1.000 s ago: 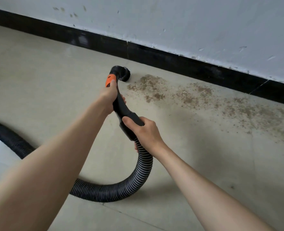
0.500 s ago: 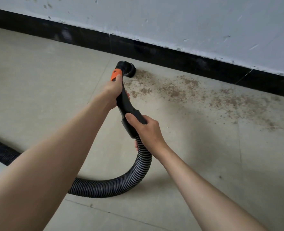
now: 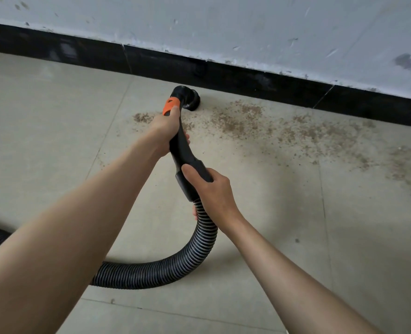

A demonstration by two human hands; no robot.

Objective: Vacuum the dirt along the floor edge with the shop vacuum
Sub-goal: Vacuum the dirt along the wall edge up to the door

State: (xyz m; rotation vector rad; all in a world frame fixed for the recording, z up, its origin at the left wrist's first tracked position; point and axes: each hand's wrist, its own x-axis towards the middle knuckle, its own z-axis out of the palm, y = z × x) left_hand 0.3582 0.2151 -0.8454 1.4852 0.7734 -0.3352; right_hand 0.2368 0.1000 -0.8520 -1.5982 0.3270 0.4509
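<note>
Two bare forearms, left hand [image 3: 165,126], right hand [image 3: 211,189], no sleeves

Pale tiled floor [image 3: 55,141] carries brown dirt [image 3: 284,131] scattered near the black skirting, plus a looping ribbed hose [image 3: 165,271]

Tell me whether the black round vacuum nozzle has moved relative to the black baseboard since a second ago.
Yes. The black round vacuum nozzle has moved closer to the black baseboard, and now sits near its foot at the left end of the brown dirt patch.
</note>
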